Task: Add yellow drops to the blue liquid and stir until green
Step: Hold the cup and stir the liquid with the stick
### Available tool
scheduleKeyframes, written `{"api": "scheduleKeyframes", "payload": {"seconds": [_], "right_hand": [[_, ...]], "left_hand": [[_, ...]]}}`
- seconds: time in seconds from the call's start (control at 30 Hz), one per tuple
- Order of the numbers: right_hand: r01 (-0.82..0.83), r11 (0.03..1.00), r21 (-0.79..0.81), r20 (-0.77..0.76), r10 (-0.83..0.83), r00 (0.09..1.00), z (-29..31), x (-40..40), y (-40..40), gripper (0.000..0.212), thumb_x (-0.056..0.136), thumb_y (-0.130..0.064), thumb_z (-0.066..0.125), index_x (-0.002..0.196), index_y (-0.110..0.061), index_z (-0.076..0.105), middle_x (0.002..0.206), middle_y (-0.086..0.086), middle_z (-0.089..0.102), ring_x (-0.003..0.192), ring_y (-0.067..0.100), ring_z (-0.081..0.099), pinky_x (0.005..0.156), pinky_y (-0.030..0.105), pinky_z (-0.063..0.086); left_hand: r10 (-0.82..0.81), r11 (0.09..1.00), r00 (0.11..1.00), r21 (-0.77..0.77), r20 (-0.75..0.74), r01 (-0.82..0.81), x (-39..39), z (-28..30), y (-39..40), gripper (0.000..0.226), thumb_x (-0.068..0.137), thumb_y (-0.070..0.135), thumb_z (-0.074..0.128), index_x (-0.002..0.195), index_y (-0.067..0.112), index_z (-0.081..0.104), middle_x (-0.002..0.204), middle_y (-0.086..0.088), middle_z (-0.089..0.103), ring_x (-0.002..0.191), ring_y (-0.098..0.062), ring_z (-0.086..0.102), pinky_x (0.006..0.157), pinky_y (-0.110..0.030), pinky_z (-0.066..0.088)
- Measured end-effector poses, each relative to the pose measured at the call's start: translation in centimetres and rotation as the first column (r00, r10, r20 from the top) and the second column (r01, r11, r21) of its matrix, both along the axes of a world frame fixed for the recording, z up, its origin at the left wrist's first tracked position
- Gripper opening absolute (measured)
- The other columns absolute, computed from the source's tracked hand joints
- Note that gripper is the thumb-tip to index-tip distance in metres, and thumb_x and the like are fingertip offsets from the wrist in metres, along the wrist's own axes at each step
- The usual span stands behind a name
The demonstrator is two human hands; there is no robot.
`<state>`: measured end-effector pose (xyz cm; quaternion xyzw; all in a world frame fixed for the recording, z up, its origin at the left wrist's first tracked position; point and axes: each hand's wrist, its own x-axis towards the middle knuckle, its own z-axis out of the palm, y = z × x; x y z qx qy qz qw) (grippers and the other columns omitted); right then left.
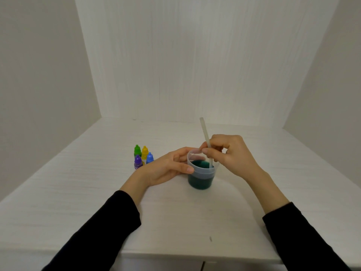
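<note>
While the translucent plastic cup (201,174) of teal-green liquid (200,181) is gripped at mid-table by the left hand (168,170), the pale stirring stick (206,137) pinched by the right hand (230,153) is best swept slowly, low and clear of the rim.

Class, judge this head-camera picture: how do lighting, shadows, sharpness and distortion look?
Head view: soft, even light, faint shadows under the cup; no strong glare; wide-angle lens splays the walls outward; bottles and stirrer slightly soft.
</note>
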<state>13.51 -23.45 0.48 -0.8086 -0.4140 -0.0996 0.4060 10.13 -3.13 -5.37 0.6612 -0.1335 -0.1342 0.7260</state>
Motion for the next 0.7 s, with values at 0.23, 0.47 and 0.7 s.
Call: {"api": "scheduleKeyframes", "payload": {"seconds": [0.23, 0.47, 0.7], "right_hand": [[-0.135, 0.988, 0.079, -0.153, 0.146, 0.977, -0.2, -0.7, 0.7, 0.008, 0.083, -0.018, 0.068, 0.087, -0.018, 0.075, 0.081, -0.003, 0.074, 0.07, 0.014, 0.069, 0.071, 0.024, 0.055], [-0.08, 0.996, 0.05, -0.126, 0.085, 0.988, -0.5, -0.5, 1.2, 0.01, 0.083, -0.022, 0.069, 0.09, -0.022, 0.075, 0.085, -0.01, 0.073, 0.08, 0.004, 0.068, 0.075, 0.018, 0.054], [0.034, 0.997, -0.065, 0.09, -0.028, 0.996, -0.2, -0.1, 0.9, 0.012, 0.089, -0.023, 0.062, 0.094, -0.023, 0.073, 0.084, -0.012, 0.066, 0.073, 0.003, 0.06, 0.068, 0.014, 0.047]], "left_hand": [[0.004, 1.0, 1.0, 0.004, 0.011, -0.004, -0.2, 0.1, -0.1, 0.064, 0.079, 0.001, 0.061, 0.139, 0.017, 0.045, 0.137, -0.006, 0.057, 0.127, -0.021, 0.054, 0.097, -0.03, 0.048], [-0.01, 1.0, 1.0, -0.025, 0.016, 0.011, -0.2, 0.1, -0.1, 0.072, 0.079, -0.001, 0.06, 0.143, 0.023, 0.041, 0.141, -0.005, 0.054, 0.132, -0.02, 0.049, 0.109, -0.036, 0.042], [0.001, 1.0, 1.0, -0.017, -0.01, -0.001, 0.0, 0.0, 0.0, 0.06, 0.078, 0.001, 0.063, 0.133, 0.018, 0.05, 0.13, -0.001, 0.063, 0.124, -0.018, 0.056, 0.098, -0.03, 0.047]]}}
